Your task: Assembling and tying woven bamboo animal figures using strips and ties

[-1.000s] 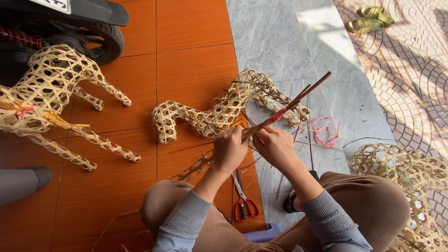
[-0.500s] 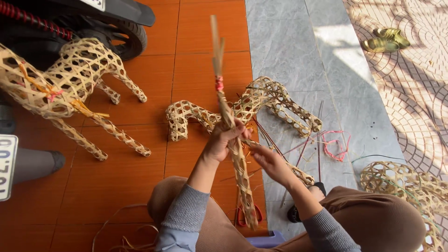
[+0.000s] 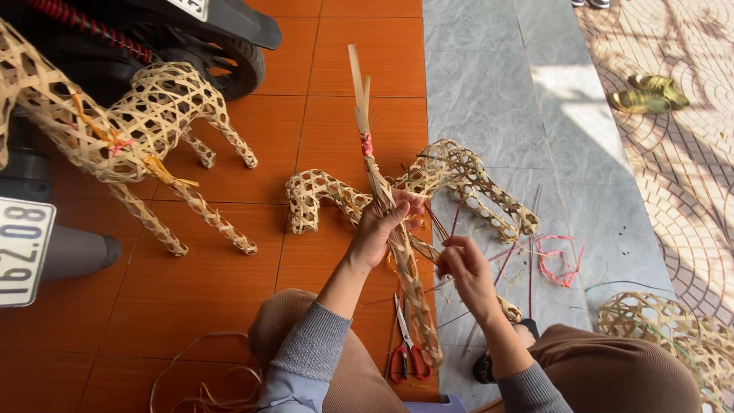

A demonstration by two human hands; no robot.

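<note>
My left grip (image 3: 380,229) clenched the woven bamboo bundle (image 3: 397,252); my right grip (image 3: 462,268) pinched a thin strip (image 3: 505,264).

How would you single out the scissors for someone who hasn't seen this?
Start at the orange tiled floor, between the seated person's knees. The scissors lie there, under the woven bamboo piece held by the left hand. Their red handles set them apart from the tan strips around.

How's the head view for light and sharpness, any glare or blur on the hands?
Head view: sharp on the left hand, right hand and bamboo bundle; no motion blur. Bright sun patch washes the grey stone slab; the scooter sits in deep shadow; edges bend slightly.
</note>
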